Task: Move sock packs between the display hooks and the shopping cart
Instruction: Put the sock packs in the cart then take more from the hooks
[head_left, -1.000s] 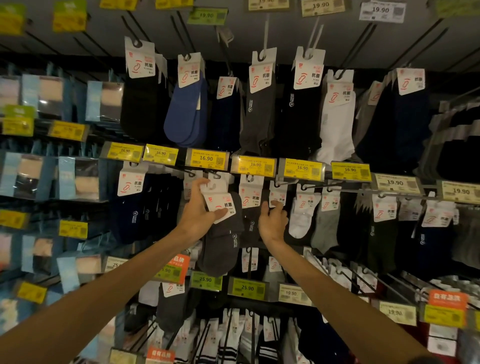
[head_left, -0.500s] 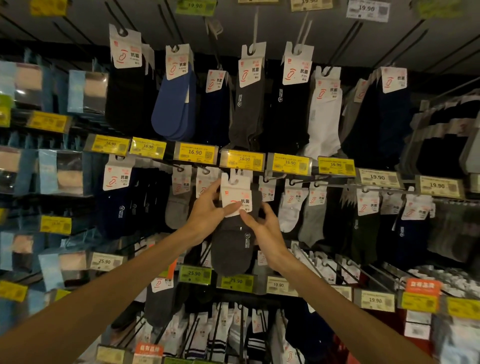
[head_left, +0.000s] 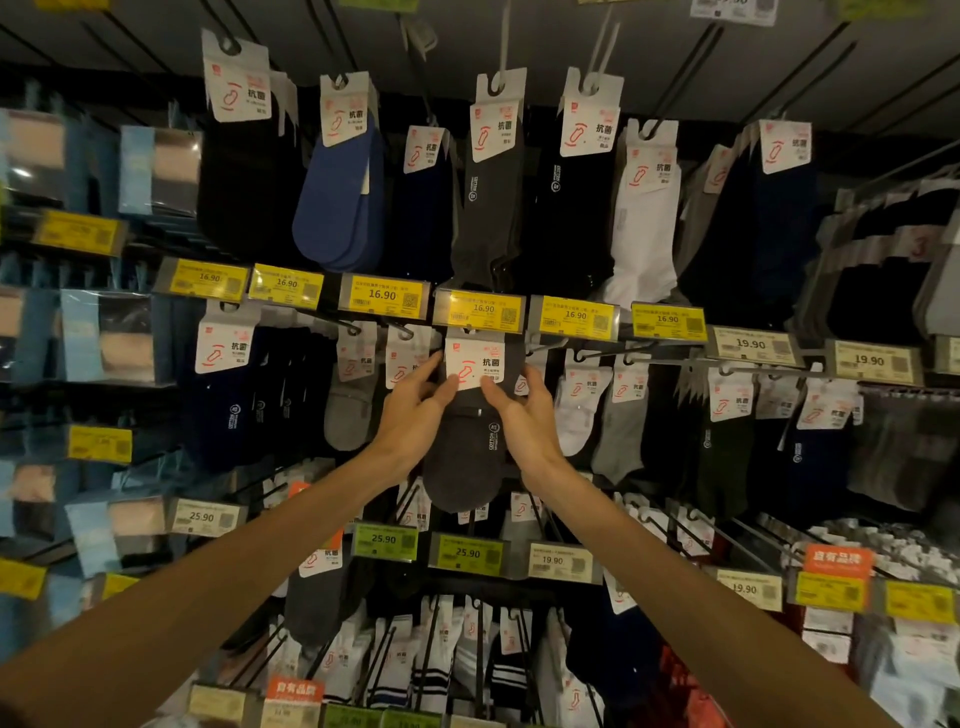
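Note:
A dark grey sock pack (head_left: 465, 457) with a white header card (head_left: 475, 364) hangs upright in the middle row, its card top just under a yellow 16.90 price tag (head_left: 480, 310). My left hand (head_left: 413, 415) pinches the card's left edge, thumb on the front. On the card's right side, my right hand (head_left: 522, 421) holds it with thumb and fingers. Whether the card sits on a display hook is hidden behind the tag. No shopping cart is in view.
Rows of sock packs hang on hooks all around: a blue pack (head_left: 340, 208) and a white pack (head_left: 644, 228) above, grey and white packs to the sides. Bare hook tips (head_left: 353, 328) stick out just left of the held pack. Boxed items (head_left: 111, 338) fill the left wall.
The grey pack moved right and up, from the left hooks to under the middle 16.90 tag. My right hand came off the neighbouring packs and took the card's right side.

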